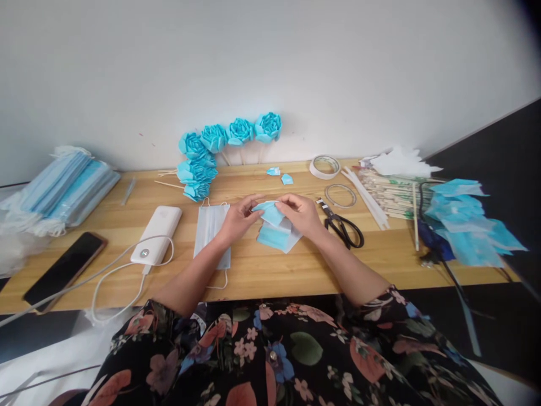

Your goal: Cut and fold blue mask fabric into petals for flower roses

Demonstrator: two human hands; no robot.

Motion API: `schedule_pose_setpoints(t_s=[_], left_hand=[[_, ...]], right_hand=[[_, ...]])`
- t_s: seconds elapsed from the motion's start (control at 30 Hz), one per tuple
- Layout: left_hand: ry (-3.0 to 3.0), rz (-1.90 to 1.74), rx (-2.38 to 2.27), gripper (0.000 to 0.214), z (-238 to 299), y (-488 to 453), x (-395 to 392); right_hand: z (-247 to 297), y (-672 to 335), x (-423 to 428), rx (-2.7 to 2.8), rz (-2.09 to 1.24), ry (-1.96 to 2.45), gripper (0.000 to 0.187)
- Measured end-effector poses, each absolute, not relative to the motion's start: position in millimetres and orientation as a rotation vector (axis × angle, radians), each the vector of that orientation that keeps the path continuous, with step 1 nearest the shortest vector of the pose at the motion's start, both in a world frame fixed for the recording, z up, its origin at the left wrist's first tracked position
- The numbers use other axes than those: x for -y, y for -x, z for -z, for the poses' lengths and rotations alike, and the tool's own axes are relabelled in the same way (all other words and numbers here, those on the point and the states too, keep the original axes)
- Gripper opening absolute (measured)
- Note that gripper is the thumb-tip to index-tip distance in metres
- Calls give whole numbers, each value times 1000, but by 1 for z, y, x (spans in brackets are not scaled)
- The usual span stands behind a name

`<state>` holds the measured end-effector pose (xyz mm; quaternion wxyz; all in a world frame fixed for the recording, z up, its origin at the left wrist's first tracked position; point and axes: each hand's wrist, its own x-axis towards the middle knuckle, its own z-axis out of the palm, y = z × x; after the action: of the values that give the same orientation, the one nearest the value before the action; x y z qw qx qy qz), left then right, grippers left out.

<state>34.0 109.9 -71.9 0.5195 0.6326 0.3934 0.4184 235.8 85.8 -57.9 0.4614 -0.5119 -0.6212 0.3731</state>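
Between my two hands is a small blue piece of mask fabric (270, 212), raised above the table. My left hand (242, 219) pinches its left edge, and my right hand (301, 213) pinches its right edge. Just below lie more cut blue and white mask pieces (274, 238) on the wood. A whole face mask (208, 231) with ear loops lies flat, partly under my left forearm. Two small blue cut pieces (287, 179) rest beyond my hands. Black-handled scissors (347, 230) lie to the right of my right hand.
Several blue fabric flowers (240, 131) on sticks lean against the wall. A tape roll (325, 167), a wire ring (340, 195), white sticks (367, 198) and a skewer bundle (386, 194) sit right, near a blue fabric pile (460, 223). Left are stacked masks (67, 186), a phone (65, 270) and a cabled power bank (157, 234).
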Motion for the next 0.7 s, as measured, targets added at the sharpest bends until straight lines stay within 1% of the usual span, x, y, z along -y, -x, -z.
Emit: schedule_pose_setpoints(t_s=[0.07, 0.13, 0.2, 0.27, 0.33, 0.4, 0.47, 0.57, 0.63, 0.7], left_hand=[[-1507, -1061, -1000, 45, 68, -32, -109], [-1455, -1068, -1027, 40, 62, -30, -108], [-1384, -972, -988, 57, 58, -28, -106], [-1300, -802, -882, 74, 56, -28, -104], [-1193, -661, -763, 84, 57, -30, -103], [-1087, -601, -675, 88, 60, -32, -104], [-1005, -646, -660, 77, 65, -33, -106], [-917, -815, -745, 50, 69, -32, -110], [-879, -890, -782, 43, 71, -31, -112], [-857, -921, -798, 39, 70, -30, -114]], right_hand=[[55, -236, -85, 1534, -811, 1285, 22], [52, -237, -84, 1583, -607, 1286, 20], [48, -236, -82, 1669, -374, 1233, 19], [46, -236, -80, 1758, -209, 1174, 20], [46, -235, -79, 1834, -116, 1153, 19], [48, -234, -79, 1913, -73, 1133, 18], [49, -232, -81, 2011, -54, 1052, 16], [46, -229, -82, 2124, -75, 858, 11], [38, -229, -77, 2075, -126, 786, 14], [27, -235, -63, 1934, -217, 830, 19]])
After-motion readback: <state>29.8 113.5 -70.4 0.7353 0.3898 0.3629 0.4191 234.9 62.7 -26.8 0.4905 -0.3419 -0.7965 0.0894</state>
